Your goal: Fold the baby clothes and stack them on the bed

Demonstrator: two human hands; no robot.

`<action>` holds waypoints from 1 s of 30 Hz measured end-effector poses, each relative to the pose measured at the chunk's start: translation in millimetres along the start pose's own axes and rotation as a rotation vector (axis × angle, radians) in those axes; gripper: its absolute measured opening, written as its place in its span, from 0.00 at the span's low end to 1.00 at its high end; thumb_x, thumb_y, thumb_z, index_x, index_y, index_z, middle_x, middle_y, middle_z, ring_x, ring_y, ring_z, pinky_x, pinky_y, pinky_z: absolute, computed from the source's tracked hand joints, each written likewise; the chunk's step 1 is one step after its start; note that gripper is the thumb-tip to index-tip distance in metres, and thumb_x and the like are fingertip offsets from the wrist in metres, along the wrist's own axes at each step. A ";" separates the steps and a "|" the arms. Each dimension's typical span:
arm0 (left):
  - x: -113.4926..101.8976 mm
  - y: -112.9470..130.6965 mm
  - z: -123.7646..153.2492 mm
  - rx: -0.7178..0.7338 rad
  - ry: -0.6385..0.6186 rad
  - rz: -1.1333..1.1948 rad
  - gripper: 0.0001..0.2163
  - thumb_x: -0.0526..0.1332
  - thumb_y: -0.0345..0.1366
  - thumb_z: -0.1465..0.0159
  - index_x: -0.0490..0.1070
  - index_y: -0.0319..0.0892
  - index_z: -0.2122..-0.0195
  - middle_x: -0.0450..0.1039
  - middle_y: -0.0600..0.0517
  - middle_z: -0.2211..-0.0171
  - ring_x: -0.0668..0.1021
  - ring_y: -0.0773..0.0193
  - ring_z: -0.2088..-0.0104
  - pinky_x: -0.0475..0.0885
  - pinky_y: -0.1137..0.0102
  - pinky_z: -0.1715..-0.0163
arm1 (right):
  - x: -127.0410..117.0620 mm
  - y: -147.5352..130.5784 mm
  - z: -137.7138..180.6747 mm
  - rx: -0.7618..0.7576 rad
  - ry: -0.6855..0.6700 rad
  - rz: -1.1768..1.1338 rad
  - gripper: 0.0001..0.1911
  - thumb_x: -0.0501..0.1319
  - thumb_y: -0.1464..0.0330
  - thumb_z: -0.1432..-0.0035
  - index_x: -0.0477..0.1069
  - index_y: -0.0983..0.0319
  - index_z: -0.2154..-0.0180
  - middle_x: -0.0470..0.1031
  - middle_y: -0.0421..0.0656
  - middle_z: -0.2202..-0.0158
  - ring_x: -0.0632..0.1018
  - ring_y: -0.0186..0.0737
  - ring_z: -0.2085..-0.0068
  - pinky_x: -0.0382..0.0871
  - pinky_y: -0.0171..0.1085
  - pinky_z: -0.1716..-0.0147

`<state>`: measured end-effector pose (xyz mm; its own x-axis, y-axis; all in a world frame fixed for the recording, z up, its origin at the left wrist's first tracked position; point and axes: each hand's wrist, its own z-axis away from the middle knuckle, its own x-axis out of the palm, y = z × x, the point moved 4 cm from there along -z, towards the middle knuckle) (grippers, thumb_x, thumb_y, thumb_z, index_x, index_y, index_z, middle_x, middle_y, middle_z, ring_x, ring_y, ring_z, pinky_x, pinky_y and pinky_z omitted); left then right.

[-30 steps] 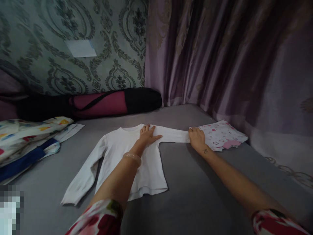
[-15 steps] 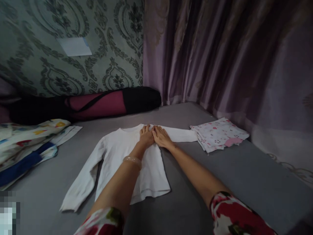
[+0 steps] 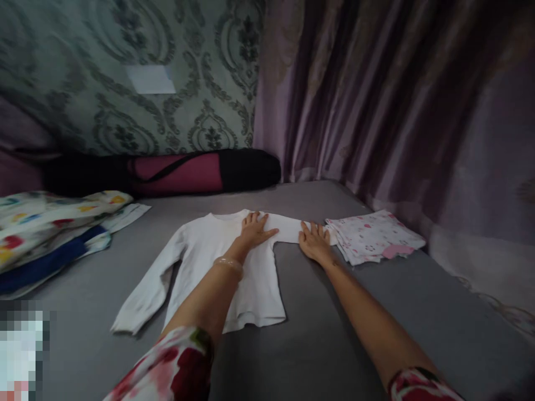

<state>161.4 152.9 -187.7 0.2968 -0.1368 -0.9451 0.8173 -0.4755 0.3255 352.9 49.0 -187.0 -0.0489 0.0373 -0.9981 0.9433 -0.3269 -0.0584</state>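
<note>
A white long-sleeved shirt (image 3: 209, 250) lies spread on the grey bed surface, its neckline away from me. My left hand (image 3: 253, 229) rests flat near the shirt's right shoulder, fingers spread. On the outstretched right sleeve, close to the cuff, lies my right hand (image 3: 315, 243) with its fingers extended over the cloth. The sleeve's end meets a folded white cloth with pink and dark prints (image 3: 374, 236). The other sleeve slants down toward the lower left. Part of the shirt's front is hidden beneath my left forearm.
Colourful printed fabric (image 3: 62, 223) with a blue part lies heaped at the left. A long black and maroon bag (image 3: 179, 174) runs along the patterned wall. Purple curtains (image 3: 355, 100) hang at the right side of the bed (image 3: 334, 334).
My right hand has slid right along the sleeve, away from my left hand, toward the cuff. The left hand stays by the shoulder, its thumb now spread. The view has shifted slightly.
</note>
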 end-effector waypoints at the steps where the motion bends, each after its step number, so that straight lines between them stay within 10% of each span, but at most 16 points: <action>1: -3.9 0.5 0.8 0.015 -0.025 0.028 0.39 0.49 0.64 0.41 0.53 0.45 0.35 0.51 0.40 0.34 0.53 0.45 0.35 0.50 0.55 0.39 | 0.4 -0.5 -0.2 -0.002 0.002 0.006 0.28 0.41 0.60 0.33 0.51 0.58 0.34 0.50 0.52 0.33 0.52 0.56 0.34 0.43 0.57 0.39; 5: -33.1 -14.8 16.7 0.056 -0.081 0.166 0.34 0.51 0.55 0.37 0.55 0.36 0.37 0.58 0.38 0.38 0.64 0.51 0.39 0.60 0.63 0.43 | 2.1 -1.6 -4.3 -0.011 0.001 0.015 0.29 0.39 0.60 0.33 0.51 0.59 0.34 0.52 0.52 0.34 0.55 0.56 0.35 0.44 0.58 0.40; 9: -83.5 -74.8 70.7 0.016 0.145 0.188 0.23 0.55 0.44 0.38 0.67 0.37 0.45 0.71 0.41 0.47 0.74 0.56 0.50 0.67 0.66 0.50 | 2.7 -1.9 -9.9 -0.021 0.001 0.006 0.28 0.40 0.61 0.34 0.53 0.60 0.35 0.54 0.54 0.35 0.57 0.58 0.36 0.46 0.59 0.41; 17: -143.4 -230.1 240.5 -0.689 0.099 0.128 0.16 0.55 0.47 0.44 0.74 0.38 0.69 0.77 0.47 0.70 0.76 0.58 0.67 0.67 0.71 0.69 | -14.3 -21.9 -31.5 0.026 -0.043 -0.066 0.26 0.46 0.62 0.36 0.60 0.65 0.39 0.62 0.58 0.41 0.63 0.56 0.40 0.54 0.55 0.43; 30: -121.1 -214.7 262.0 -0.726 -0.135 0.418 0.17 0.65 0.48 0.60 0.69 0.42 0.74 0.69 0.55 0.78 0.72 0.62 0.73 0.61 0.73 0.76 | -11.8 -265.0 -2.5 -0.653 -0.083 -0.250 0.23 0.48 0.70 0.36 0.63 0.65 0.42 0.59 0.51 0.37 0.60 0.43 0.37 0.50 0.42 0.39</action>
<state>-179.5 43.9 -150.8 0.6214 -0.3017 -0.7231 0.7813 0.3072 0.5433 104.3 137.5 -159.7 -0.2901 -0.0434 -0.9560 0.9034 0.3172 -0.2886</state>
